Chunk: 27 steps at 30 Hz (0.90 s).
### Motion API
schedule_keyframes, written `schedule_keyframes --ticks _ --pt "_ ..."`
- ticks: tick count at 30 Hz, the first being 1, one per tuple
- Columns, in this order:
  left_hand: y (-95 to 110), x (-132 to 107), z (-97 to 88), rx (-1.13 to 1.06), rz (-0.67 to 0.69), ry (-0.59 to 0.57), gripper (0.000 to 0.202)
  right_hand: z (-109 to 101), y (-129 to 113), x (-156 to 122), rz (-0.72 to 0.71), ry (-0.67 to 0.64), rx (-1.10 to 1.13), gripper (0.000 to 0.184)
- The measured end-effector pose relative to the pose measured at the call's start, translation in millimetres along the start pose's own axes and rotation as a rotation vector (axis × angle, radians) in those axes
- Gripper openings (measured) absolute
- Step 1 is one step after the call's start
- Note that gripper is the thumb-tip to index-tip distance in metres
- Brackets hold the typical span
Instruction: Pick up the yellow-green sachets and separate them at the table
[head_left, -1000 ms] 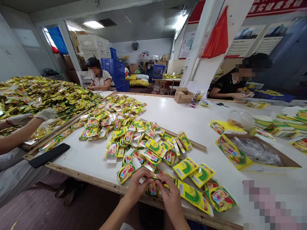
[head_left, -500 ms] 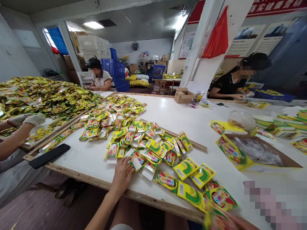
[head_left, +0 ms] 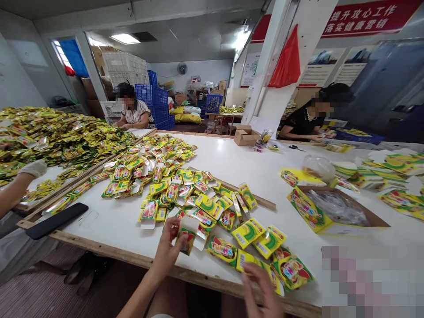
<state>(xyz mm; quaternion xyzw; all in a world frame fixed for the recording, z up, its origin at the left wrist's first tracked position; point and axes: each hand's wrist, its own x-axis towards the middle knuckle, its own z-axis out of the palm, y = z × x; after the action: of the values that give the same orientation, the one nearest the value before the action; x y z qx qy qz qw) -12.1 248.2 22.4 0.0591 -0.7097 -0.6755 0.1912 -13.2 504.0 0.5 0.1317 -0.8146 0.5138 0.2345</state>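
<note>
My left hand [head_left: 166, 249] pinches a small yellow-green candy box [head_left: 188, 235] with its white end flap raised, just above the table's near edge. My right hand [head_left: 261, 289] is at the lower middle, fingers apart, nothing between them. Beside it several flat "Twins" boxes lie in a row, among them a red-fruit one [head_left: 222, 250] and a larger-looking one [head_left: 296, 270]. Beyond my left hand spreads a loose heap of similar small boxes [head_left: 172, 192], some with flaps open.
A wooden strip [head_left: 245, 194] lies behind the heap. To the right stands an open display carton [head_left: 306, 212] with clear plastic inside. A black phone [head_left: 56, 221] rests by the left edge. A gloved hand [head_left: 35, 168] works at the packet pile [head_left: 66, 137]; two people sit farther back.
My left hand has lifted a box from the heap's near edge. My right hand has moved left from the lower right corner; the box blurred beside it before is no longer with it.
</note>
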Motion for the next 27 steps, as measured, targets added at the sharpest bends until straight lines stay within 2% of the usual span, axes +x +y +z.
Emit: schedule_keyframes --ticks 3,6,9,13,19,24,27 --pt "-8.9 -11.2 23.4 -0.131 -0.046 -0.105 0.031 46.0 -17.0 7.9 -0.003 -0.159 0.189 0.026" --pt "-21.5 -21.1 37.3 -0.175 -0.093 -0.165 0.032 68.6 -15.8 10.6 0.093 -0.221 0.306 0.031" --pt "-27.6 -24.6 40.0 -0.185 -0.118 -0.176 0.033 74.5 -8.3 11.8 0.128 -0.251 0.343 0.028" --pt "-29.2 -22.2 37.1 -0.140 -0.117 -0.164 0.033 75.0 -7.6 19.3 0.103 -0.297 0.301 0.021" --pt "-31.5 -17.3 35.1 -0.069 -0.126 -0.191 0.032 78.3 -10.4 33.2 0.067 -0.265 0.262 0.024" --pt "-22.1 -11.2 30.7 0.097 -0.009 -0.191 0.015 88.4 -2.8 28.1 0.163 -0.254 0.334 0.026" --pt "-19.0 -8.6 28.7 0.075 0.055 -0.181 0.010 94.3 0.1 22.9 0.236 -0.197 0.420 0.039"
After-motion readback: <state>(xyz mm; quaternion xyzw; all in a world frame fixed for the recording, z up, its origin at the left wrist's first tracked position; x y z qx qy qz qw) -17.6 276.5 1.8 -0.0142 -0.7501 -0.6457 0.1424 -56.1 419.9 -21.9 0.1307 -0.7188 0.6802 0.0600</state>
